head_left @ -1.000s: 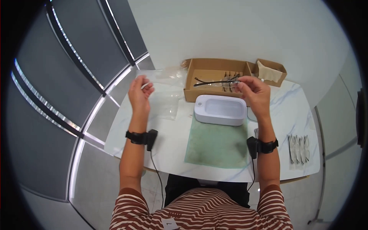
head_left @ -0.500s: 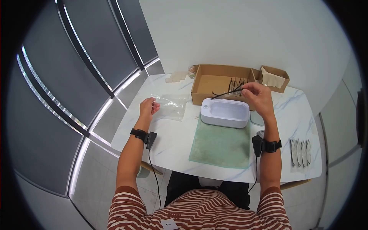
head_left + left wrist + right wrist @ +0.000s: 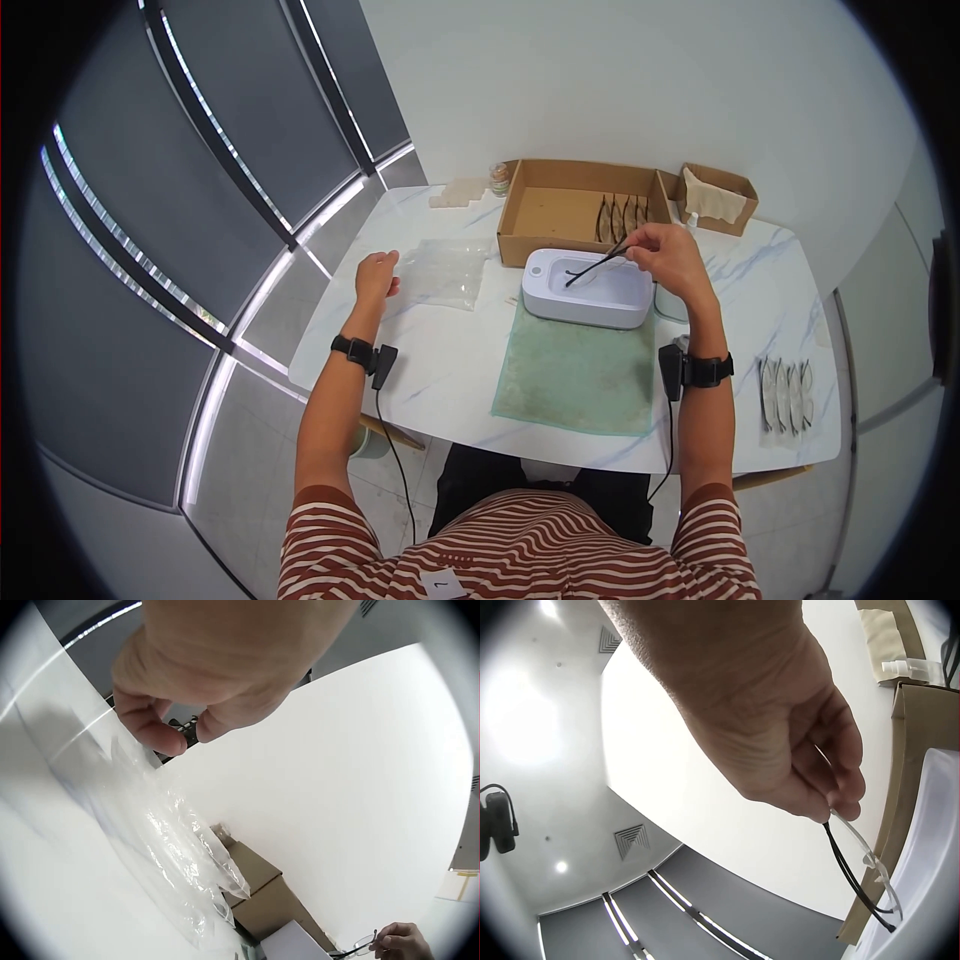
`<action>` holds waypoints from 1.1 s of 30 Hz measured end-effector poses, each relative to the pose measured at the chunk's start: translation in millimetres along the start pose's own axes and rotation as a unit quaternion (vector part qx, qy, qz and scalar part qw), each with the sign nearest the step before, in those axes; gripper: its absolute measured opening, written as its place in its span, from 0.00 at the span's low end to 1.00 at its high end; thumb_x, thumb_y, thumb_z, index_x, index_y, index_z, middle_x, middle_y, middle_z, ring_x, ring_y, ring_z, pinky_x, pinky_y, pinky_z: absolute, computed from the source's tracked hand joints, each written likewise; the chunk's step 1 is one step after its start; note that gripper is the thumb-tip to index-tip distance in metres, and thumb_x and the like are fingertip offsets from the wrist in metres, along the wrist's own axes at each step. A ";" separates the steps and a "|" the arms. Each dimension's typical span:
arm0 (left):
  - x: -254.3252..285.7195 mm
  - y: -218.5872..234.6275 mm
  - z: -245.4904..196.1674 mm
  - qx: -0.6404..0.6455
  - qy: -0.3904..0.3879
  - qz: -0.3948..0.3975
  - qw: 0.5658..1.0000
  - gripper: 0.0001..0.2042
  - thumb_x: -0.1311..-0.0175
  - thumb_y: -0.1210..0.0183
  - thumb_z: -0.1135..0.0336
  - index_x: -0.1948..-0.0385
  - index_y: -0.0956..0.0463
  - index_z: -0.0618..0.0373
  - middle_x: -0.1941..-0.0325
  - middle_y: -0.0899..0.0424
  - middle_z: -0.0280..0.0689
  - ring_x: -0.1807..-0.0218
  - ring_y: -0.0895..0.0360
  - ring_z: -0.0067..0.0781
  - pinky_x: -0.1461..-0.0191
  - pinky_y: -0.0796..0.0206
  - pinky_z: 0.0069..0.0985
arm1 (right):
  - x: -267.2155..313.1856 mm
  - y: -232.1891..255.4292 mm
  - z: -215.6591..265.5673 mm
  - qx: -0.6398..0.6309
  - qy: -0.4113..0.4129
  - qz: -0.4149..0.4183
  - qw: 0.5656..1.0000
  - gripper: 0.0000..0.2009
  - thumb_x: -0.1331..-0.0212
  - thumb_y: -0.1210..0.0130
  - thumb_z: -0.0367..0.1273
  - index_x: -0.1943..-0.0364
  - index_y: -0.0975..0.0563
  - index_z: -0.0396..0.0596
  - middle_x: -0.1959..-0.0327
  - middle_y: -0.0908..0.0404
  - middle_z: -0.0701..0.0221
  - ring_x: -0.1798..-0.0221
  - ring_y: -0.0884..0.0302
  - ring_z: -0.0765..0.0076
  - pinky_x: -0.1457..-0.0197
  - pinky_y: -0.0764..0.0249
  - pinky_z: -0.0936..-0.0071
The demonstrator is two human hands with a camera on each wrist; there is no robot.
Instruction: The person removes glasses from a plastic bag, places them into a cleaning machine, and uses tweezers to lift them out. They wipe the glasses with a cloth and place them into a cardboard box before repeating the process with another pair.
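Note:
My right hand (image 3: pixel 668 258) pinches a pair of eyeglasses (image 3: pixel 598 267) at one end between thumb and fingers. The dark temples (image 3: pixel 855 883) slant down to the left, their tips over the basin of a white ultrasonic cleaner (image 3: pixel 585 314). A clear part hangs beside them in the right wrist view. My left hand (image 3: pixel 376 276) hovers by the left edge of a clear plastic bag (image 3: pixel 445 272) lying on the table. In the left wrist view its fingers (image 3: pixel 161 736) are loosely bent, with a gap to the thumb and nothing gripped.
Behind the cleaner stands a cardboard box (image 3: pixel 555 168) with several eyeglasses (image 3: pixel 622 218) at its right. A smaller box (image 3: pixel 745 200) holds a cloth; a spray bottle (image 3: pixel 915 670) is near it. A green mat (image 3: pixel 575 380) lies in front. Several bagged eyeglasses (image 3: pixel 785 395) lie right.
My right hand has lowered the eyeglasses and tilted them down toward the cleaner's basin. The plastic bag has come down flat on the table, and my left hand has moved down beside it.

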State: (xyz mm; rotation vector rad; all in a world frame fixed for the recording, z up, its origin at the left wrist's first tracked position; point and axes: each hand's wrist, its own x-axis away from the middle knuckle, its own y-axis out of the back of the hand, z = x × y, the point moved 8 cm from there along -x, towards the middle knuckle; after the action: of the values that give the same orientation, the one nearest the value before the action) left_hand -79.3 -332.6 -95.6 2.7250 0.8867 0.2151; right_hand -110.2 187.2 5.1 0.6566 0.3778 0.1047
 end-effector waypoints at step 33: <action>188.7 -154.5 -136.3 -0.260 -0.473 0.273 0.797 0.28 0.39 0.31 0.65 0.35 0.28 0.53 0.42 0.17 0.38 0.62 0.17 0.37 0.57 0.23 0.32 | 95.0 110.1 90.7 -0.238 0.220 -0.455 0.829 0.06 0.29 0.39 0.27 0.55 0.15 0.38 0.73 0.22 0.84 0.74 0.38 0.93 0.72 0.46 0.89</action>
State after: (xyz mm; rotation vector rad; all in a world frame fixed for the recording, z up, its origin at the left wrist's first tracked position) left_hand -43.8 -72.2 -0.5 2.0352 -0.2326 -0.6594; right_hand 14.4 242.1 109.1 -0.1066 1.0405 -0.5638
